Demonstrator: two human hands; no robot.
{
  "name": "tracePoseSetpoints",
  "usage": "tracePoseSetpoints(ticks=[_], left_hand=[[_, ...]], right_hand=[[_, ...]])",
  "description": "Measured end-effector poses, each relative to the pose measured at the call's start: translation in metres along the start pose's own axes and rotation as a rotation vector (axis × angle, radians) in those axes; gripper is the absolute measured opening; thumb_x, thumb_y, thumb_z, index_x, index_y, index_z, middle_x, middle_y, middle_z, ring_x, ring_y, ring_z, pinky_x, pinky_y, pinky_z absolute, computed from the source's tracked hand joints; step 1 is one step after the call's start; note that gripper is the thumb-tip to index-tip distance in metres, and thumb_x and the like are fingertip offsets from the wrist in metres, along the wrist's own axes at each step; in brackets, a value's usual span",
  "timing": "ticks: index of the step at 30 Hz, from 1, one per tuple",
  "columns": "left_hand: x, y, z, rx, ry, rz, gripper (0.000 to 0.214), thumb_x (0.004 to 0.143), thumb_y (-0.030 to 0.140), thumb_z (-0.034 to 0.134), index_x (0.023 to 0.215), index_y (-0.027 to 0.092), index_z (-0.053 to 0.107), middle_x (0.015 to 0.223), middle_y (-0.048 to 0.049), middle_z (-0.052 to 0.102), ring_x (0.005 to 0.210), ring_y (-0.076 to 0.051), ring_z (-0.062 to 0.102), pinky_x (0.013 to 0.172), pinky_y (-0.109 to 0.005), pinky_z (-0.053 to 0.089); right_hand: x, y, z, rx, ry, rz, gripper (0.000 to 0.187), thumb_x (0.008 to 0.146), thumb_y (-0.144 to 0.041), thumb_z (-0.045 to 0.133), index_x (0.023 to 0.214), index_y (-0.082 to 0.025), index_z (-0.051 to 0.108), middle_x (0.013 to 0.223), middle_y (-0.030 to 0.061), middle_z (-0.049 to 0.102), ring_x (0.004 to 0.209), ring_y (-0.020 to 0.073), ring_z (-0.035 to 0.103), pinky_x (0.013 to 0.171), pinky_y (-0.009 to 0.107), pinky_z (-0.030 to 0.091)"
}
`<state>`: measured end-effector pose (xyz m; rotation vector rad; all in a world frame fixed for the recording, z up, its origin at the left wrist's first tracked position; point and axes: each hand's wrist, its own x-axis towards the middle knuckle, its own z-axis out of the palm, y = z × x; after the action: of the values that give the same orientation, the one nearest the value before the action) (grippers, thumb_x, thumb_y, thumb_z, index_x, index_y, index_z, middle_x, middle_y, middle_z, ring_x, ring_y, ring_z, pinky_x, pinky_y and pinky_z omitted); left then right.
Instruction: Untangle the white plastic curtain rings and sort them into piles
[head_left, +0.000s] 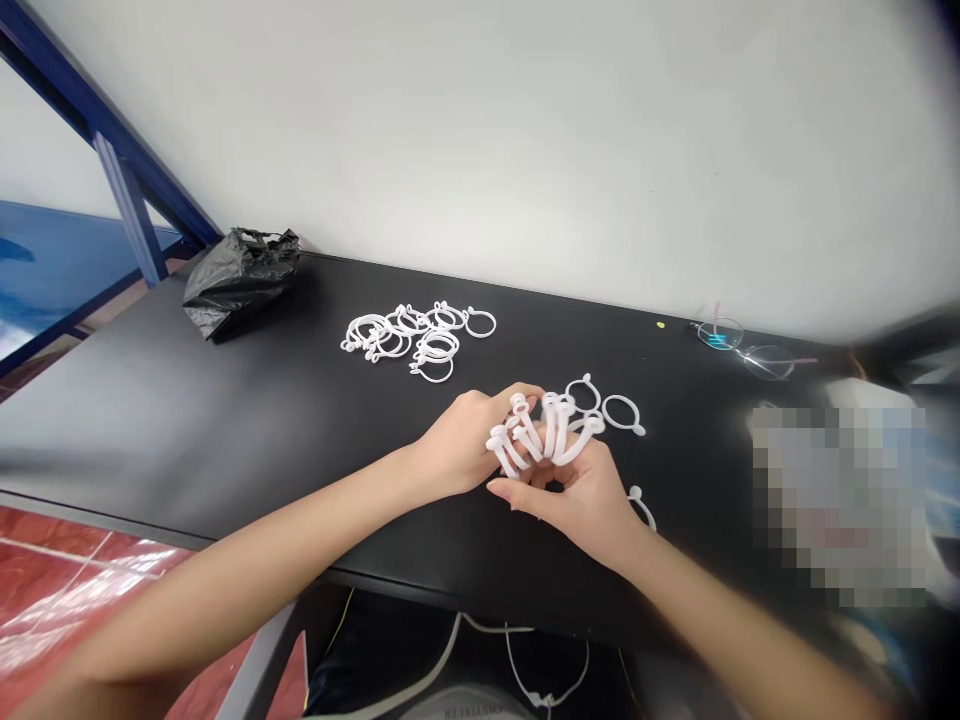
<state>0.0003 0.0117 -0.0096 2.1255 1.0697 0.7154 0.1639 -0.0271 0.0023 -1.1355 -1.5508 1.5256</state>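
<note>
The ring pile lies on the black table, a loose heap of thin white rings with small knobs and loops. Nearer the person than the pile and to its right, both hands meet over a bunch of rings. The right hand grasps this bunch, its fingers curled around the lower part while the knobbed ends point up and fan out; its thumb reaches toward the left hand. The left hand comes in from the other side, its fingers partly behind the bunch, so I cannot tell whether it pinches a ring or only steadies the lot. The exact count is hidden too.

More rings lie right of the pile: an upper loose ring just beyond the held bunch, a side ring next to it, and a near ring partly hidden by the right wrist. Left of the pile sits a black bag; far to its right are the glasses.

The step in hand seems to be gathering or sorting rings within the grip. The next move probably calls for keeping the right fingers firm, so that none slips out while the left hand adjusts a single ring.
</note>
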Motion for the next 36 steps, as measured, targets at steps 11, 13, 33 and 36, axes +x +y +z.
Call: tracePoseSetpoints(ticks=[11, 13, 33, 36], left_hand=[[0.002, 0.008, -0.009, 0.239, -0.047, -0.011, 0.018, 0.087, 0.019, 0.05, 0.101, 0.016, 0.061, 0.062, 0.0021, 0.064, 0.051, -0.014, 0.059, 0.048, -0.02, 0.033], [0.003, 0.006, -0.011, 0.366, -0.01, 0.035, 0.019, 0.094, 0.027, 0.045, 0.094, 0.016, 0.06, 0.063, 0.0005, 0.064, 0.051, -0.015, 0.058, 0.047, -0.022, 0.03], [0.006, 0.004, -0.014, 0.046, -0.185, 0.09, 0.037, 0.098, 0.021, 0.031, 0.07, 0.015, 0.055, 0.057, 0.0018, 0.05, 0.05, -0.009, 0.047, 0.054, -0.021, 0.036], [0.008, 0.003, -0.013, -0.001, -0.133, 0.073, 0.045, 0.101, 0.025, 0.025, 0.065, 0.015, 0.052, 0.053, 0.0031, 0.043, 0.047, -0.009, 0.04, 0.053, -0.022, 0.033]], right_hand=[[0.006, -0.005, -0.012, 0.099, -0.113, 0.022, 0.037, 0.092, -0.043, 0.058, 0.07, -0.015, 0.063, 0.049, -0.0025, 0.056, 0.041, 0.0083, 0.053, 0.043, 0.02, 0.043], [0.007, -0.004, -0.014, 0.094, -0.024, -0.016, 0.037, 0.092, -0.043, 0.058, 0.07, -0.015, 0.064, 0.049, -0.002, 0.057, 0.042, 0.0092, 0.053, 0.044, 0.022, 0.043], [-0.002, -0.002, -0.021, 0.007, 0.003, -0.154, 0.034, 0.097, -0.036, 0.054, 0.07, -0.018, 0.064, 0.051, -0.0002, 0.065, 0.049, 0.0139, 0.062, 0.061, 0.029, 0.053], [-0.002, -0.005, -0.02, 0.039, 0.021, -0.159, 0.035, 0.096, -0.038, 0.055, 0.069, -0.017, 0.064, 0.053, 0.0005, 0.064, 0.05, 0.0148, 0.063, 0.062, 0.031, 0.056]])
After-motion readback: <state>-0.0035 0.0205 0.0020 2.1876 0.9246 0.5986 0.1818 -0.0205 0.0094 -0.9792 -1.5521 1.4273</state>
